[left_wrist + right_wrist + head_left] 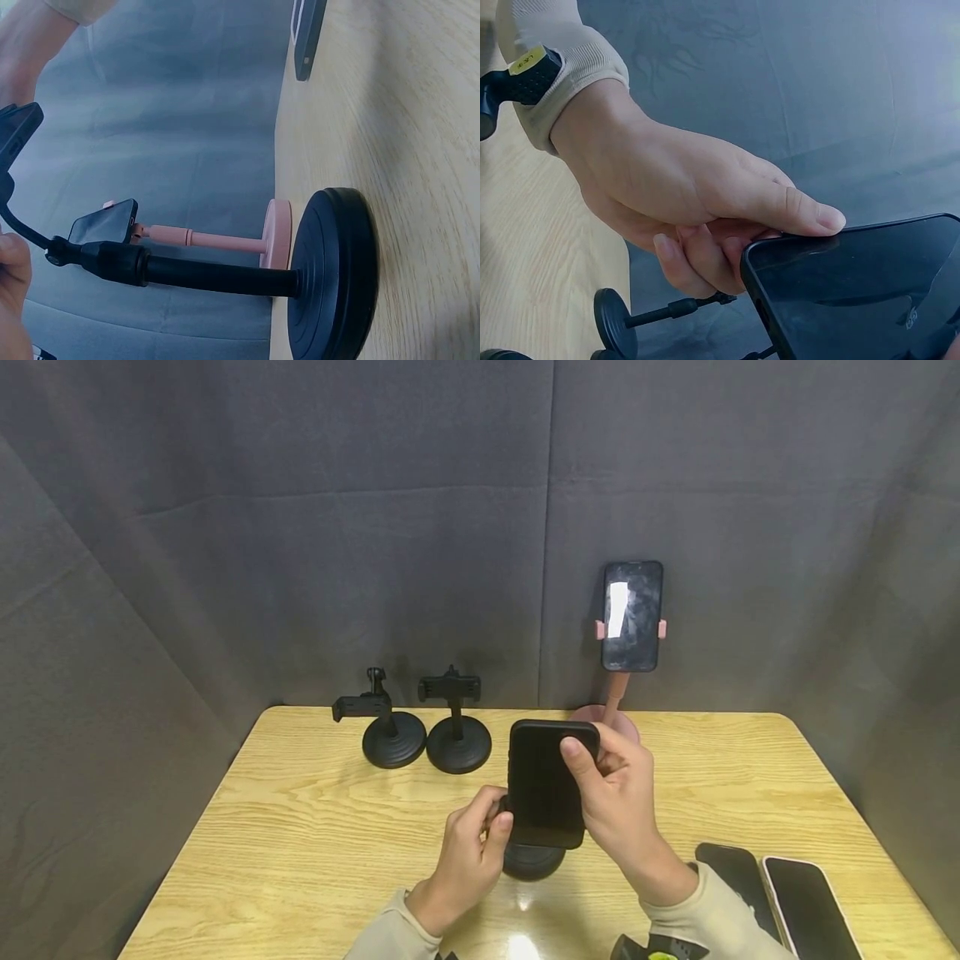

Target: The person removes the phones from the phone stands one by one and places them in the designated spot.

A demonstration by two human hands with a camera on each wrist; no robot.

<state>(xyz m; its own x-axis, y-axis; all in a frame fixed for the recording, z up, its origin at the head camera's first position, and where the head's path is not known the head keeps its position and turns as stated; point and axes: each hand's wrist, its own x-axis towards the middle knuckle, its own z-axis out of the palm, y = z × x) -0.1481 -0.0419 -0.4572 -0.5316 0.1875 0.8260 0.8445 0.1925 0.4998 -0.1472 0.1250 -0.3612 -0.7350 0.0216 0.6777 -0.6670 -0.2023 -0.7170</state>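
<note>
A black phone (542,785) is held upright above a black phone stand, whose round base (532,863) shows below it. My right hand (626,806) pinches the phone's upper right edge, thumb over the screen. On the lower left, my left hand (467,856) has its fingers curled round a dark piece of the stand's holder. The stand's pole (217,276) and bent neck rise to that holder in the left wrist view. Most of the holder is hidden behind the phone, so I cannot tell whether the phone sits in it. The right wrist view shows the phone's glossy screen (855,289) close up.
Two black phone stands (393,739) (459,745) stand at the back left of the wooden table (300,860). At the back right, a pink stand (615,697) carries a dark phone (632,617). Two phones (738,881) (810,906) lie at the front right. Grey curtain (375,568) surrounds the table.
</note>
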